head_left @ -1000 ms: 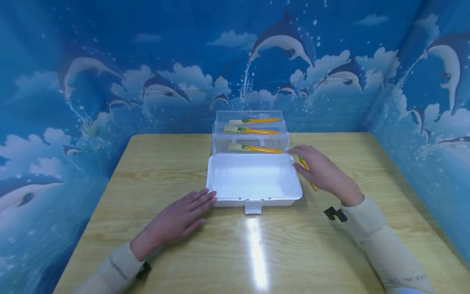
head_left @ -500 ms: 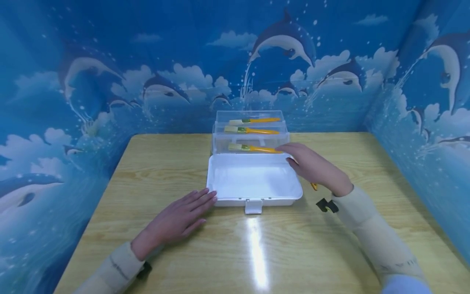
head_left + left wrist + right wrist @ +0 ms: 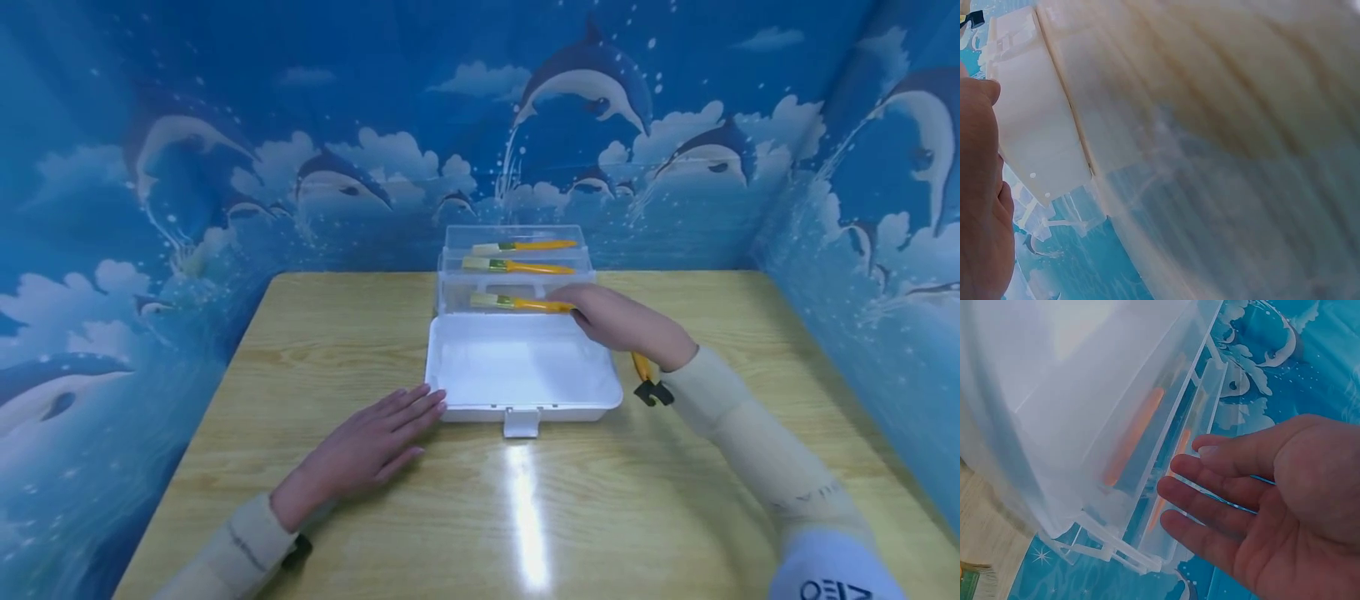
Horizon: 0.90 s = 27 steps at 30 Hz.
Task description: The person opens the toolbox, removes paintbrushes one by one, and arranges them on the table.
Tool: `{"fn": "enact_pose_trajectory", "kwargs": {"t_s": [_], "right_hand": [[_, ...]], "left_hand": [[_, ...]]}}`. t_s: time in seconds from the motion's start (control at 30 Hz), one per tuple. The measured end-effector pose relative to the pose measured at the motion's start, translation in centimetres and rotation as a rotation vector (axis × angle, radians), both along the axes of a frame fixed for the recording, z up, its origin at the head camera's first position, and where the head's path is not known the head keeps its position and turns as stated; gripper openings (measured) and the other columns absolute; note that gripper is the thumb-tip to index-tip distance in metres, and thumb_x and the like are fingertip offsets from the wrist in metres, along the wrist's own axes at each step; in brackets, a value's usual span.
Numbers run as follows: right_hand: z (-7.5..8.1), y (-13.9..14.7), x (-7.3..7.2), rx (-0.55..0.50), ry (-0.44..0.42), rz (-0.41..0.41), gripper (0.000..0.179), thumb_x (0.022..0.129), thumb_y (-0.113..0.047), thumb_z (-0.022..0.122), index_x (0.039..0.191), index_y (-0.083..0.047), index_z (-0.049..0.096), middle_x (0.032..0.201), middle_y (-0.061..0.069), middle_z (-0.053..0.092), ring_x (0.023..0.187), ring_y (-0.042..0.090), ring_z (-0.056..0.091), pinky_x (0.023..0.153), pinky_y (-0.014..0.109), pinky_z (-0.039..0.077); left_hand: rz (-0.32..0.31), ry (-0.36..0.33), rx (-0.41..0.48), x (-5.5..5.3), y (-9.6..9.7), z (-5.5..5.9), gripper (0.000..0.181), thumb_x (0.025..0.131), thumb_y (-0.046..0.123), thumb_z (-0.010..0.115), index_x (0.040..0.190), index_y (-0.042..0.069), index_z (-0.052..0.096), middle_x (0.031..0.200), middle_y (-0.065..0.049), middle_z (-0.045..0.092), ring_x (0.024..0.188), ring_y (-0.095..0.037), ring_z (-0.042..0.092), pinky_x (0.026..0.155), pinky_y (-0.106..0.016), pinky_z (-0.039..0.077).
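A white plastic box [image 3: 525, 367] stands open on the table, with clear stepped trays [image 3: 455, 287] raised behind it. Each of the three tray levels bears one yellow-handled paintbrush: a top one [image 3: 540, 246], a middle one [image 3: 525, 267] and a lowest one [image 3: 528, 305]. My right hand [image 3: 611, 315] is over the lowest tray's right end, fingers loosely bent beside that brush's handle tip. In the right wrist view the hand [image 3: 1260, 500] holds nothing. My left hand [image 3: 367, 442] lies flat, straight fingertips at the box's left front corner.
Another yellow-handled brush [image 3: 642, 367] lies on the wooden table [image 3: 337, 333] right of the box, partly hidden by my right hand and wrist. A latch [image 3: 521, 423] hangs from the box's front. A dolphin-printed blue backdrop [image 3: 375, 100] encloses the table's back and sides.
My right hand has moved left and slightly back, from beside the box's right edge to the lowest tray's right end. The left hand and the brushes have stayed put.
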State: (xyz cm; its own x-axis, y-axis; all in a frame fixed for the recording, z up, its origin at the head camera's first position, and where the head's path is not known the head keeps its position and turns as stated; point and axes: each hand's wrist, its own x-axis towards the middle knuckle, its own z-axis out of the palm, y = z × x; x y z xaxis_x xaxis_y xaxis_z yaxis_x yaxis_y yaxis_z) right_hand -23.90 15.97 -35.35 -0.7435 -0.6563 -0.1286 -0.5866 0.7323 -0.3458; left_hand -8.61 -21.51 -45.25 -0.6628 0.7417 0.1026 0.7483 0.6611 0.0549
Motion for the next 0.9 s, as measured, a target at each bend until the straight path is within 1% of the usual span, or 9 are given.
{"fn": "enact_pose_trajectory", "kwargs": {"t_s": [0.13,0.23,0.3,0.4,0.53,0.77,0.83,0.9], "right_hand": [[-0.2,-0.4,-0.7,0.003,-0.029,0.009,0.044,0.103,0.005,0.044,0.145,-0.002,0.054,0.148,0.017,0.055,0.14,0.036,0.049,0.113,0.054,0.046],[-0.4,-0.7,-1.2,-0.003,-0.039,0.009,0.044,0.103,0.005,0.045,0.146,-0.002,0.053,0.147,0.018,0.056,0.138,0.035,0.051,0.112,0.053,0.047],[-0.5,-0.9,-1.5,-0.007,-0.042,0.01,0.044,0.103,0.005,0.047,0.146,-0.002,0.053,0.146,0.018,0.057,0.137,0.035,0.052,0.111,0.052,0.049],[-0.6,-1.3,-1.9,-0.013,-0.057,0.016,0.045,0.103,0.005,0.047,0.147,-0.003,0.052,0.147,0.019,0.056,0.136,0.036,0.053,0.11,0.053,0.049],[-0.6,-1.6,-2.4,0.003,-0.077,0.032,0.047,0.104,0.005,0.044,0.149,-0.003,0.049,0.15,0.021,0.052,0.135,0.037,0.053,0.109,0.053,0.05],[-0.8,-2.1,-2.9,0.043,-0.081,0.048,0.048,0.103,0.005,0.047,0.15,-0.003,0.048,0.151,0.019,0.052,0.134,0.036,0.054,0.108,0.052,0.051],[-0.9,-2.3,-3.0,0.042,-0.087,0.051,0.048,0.103,0.005,0.048,0.15,-0.003,0.049,0.151,0.019,0.052,0.134,0.035,0.055,0.107,0.051,0.052],[-1.0,-2.4,-3.1,0.044,-0.086,0.062,0.049,0.103,0.006,0.047,0.15,-0.004,0.048,0.151,0.019,0.052,0.133,0.036,0.055,0.106,0.051,0.053]], "left_hand": [[-0.004,-0.015,0.004,0.0,0.1,0.1,0.062,0.107,0.036,0.049,0.161,0.016,0.026,0.169,0.002,0.02,0.156,-0.02,0.021,0.128,-0.038,0.017],[-0.006,-0.022,0.004,0.0,0.2,0.0,0.063,0.107,0.037,0.048,0.162,0.016,0.025,0.17,0.002,0.019,0.156,-0.02,0.021,0.127,-0.041,0.02],[-0.011,-0.013,0.008,0.0,0.2,-0.1,0.063,0.107,0.037,0.048,0.162,0.016,0.025,0.17,0.002,0.019,0.156,-0.021,0.021,0.127,-0.041,0.02],[-0.016,0.004,0.012,0.0,0.1,-0.2,0.063,0.107,0.037,0.048,0.162,0.016,0.025,0.17,0.001,0.02,0.156,-0.02,0.021,0.127,-0.041,0.02],[-0.017,0.011,0.012,0.0,0.0,-0.2,0.063,0.107,0.037,0.049,0.161,0.015,0.026,0.169,0.002,0.02,0.156,-0.02,0.021,0.128,-0.039,0.019],[-0.016,0.021,0.012,-0.1,-0.1,-0.2,0.063,0.107,0.036,0.049,0.162,0.015,0.026,0.17,0.001,0.02,0.156,-0.021,0.022,0.129,-0.031,0.005],[-0.019,0.027,0.015,-0.1,-0.1,-0.3,0.063,0.107,0.036,0.049,0.162,0.015,0.026,0.17,0.001,0.02,0.155,-0.02,0.022,0.129,-0.03,0.004],[-0.021,0.03,0.017,-0.1,-0.2,-0.3,0.063,0.107,0.036,0.05,0.162,0.015,0.026,0.17,0.001,0.02,0.156,-0.02,0.022,0.129,-0.031,0.006]]}}
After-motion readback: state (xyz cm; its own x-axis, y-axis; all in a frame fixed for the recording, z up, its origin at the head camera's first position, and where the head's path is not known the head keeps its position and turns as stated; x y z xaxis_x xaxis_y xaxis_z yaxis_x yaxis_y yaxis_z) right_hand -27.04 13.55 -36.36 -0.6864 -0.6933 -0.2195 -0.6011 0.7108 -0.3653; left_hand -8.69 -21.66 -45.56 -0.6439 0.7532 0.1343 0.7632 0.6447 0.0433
